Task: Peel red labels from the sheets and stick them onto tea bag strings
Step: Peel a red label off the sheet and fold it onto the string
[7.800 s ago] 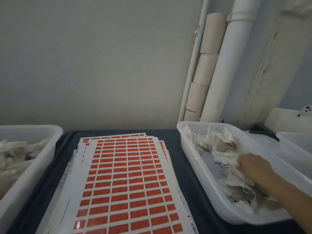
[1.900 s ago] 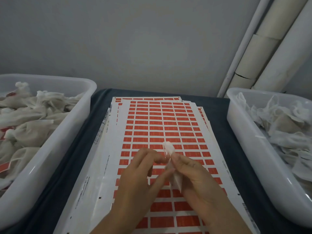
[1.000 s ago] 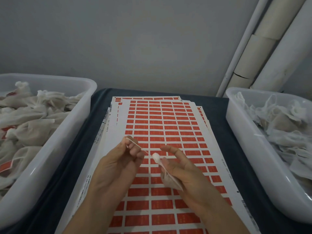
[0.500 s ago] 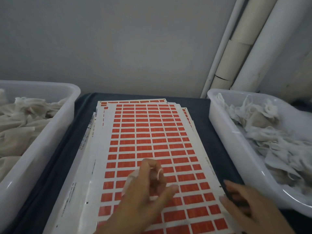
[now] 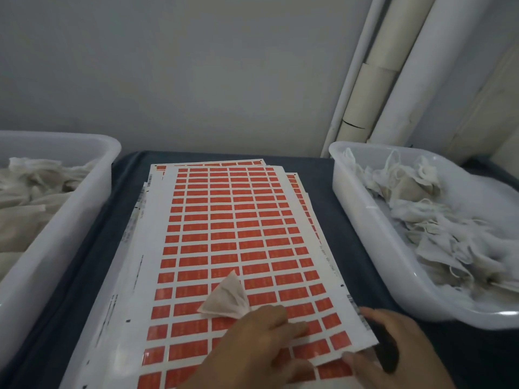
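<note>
Dark tabletop [image 5: 351, 220], left hand [image 5: 252, 341] holding tea bag [image 5: 226, 300], right hand [image 5: 398, 349] pinching label sheet [image 5: 362, 346] corner

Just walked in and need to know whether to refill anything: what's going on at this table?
A person is labelling tea bags. Their left hand rests on the top label sheet with a tea bag by its fingers, while the right hand lifts that sheet's near right corner. The sheet looks nearly full of red labels, with more sheets stacked beneath. The right tub and the left tub both hold tea bags. No label is peeled yet.
</note>
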The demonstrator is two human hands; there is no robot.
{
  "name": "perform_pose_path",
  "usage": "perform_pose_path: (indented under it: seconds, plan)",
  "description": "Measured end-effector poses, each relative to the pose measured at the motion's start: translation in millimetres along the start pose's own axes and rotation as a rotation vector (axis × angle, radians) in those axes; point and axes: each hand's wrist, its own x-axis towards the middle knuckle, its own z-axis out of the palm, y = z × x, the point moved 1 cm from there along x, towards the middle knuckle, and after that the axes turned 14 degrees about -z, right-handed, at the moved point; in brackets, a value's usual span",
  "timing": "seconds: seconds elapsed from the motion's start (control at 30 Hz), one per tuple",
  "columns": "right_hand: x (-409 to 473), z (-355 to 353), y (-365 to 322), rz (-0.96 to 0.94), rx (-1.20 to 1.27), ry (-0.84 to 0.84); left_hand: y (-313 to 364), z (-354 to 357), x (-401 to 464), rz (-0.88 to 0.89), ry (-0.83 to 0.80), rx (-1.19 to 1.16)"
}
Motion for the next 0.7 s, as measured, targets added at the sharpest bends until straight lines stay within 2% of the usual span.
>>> perform_pose_path:
  seconds: [0.07,0.13,0.23,0.33,0.47,0.7]
  plan:
    - [1.8,2.5,-6.6,0.122,0.343,0.083,-4.6,2.9,3.4,0.014,0.036,0.013]
    - [1.8,7.0,-4.9,0.207,0.700,0.096,-2.0,5.1,2.0,-0.024,0.051,-0.044]
    - [6.3,14.1,-14.0,0.281,0.936,0.101,6.4,-0.7,-1.0,-0.056,0.081,-0.150]
    - [14.5,26.5,-23.3,0.246,0.952,0.139,19.4,-9.4,-1.6,-0.105,0.174,-0.295]
    - [25.7,38.8,-32.1,0.046,0.866,0.265,24.2,-12.5,1.0,-0.118,0.275,-0.412]
    - [24.0,54.0,-29.5,-0.105,0.731,0.339,17.8,-17.7,3.2,-0.166,0.270,-0.590]
